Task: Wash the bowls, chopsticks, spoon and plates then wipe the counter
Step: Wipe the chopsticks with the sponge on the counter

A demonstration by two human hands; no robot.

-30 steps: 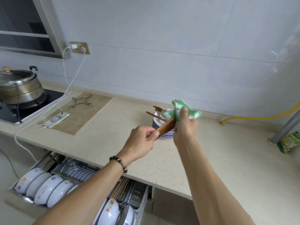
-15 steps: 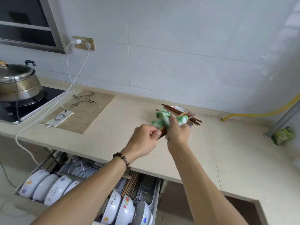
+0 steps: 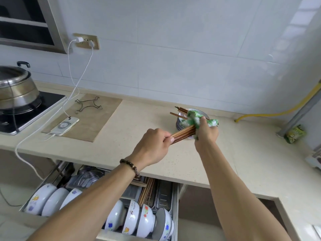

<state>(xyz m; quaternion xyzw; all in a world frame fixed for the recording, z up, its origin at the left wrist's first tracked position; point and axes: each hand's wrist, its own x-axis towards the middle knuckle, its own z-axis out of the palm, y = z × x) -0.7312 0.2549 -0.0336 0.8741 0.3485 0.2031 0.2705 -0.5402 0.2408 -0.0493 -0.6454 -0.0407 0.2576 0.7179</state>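
Wooden chopsticks [image 3: 184, 133] are pinched at one end by my left hand [image 3: 152, 146], while my right hand [image 3: 205, 133] grips a green-and-white cloth [image 3: 196, 119] wrapped round their middle. Both hover just above the plate stack [image 3: 180, 122] on the counter [image 3: 121, 145]; below the counter, a drawer [image 3: 174, 214] of bowls [image 3: 145, 221] stands open.

No legible text, brand or number. Green packet [image 3: 295, 134] at counter [image 3: 132, 122] right edge: print too blurred to read. Bowls [image 3: 139, 218] in drawer: painted marks only, illegible. Phone [image 3: 65, 125] back: round emblem, unreadable.
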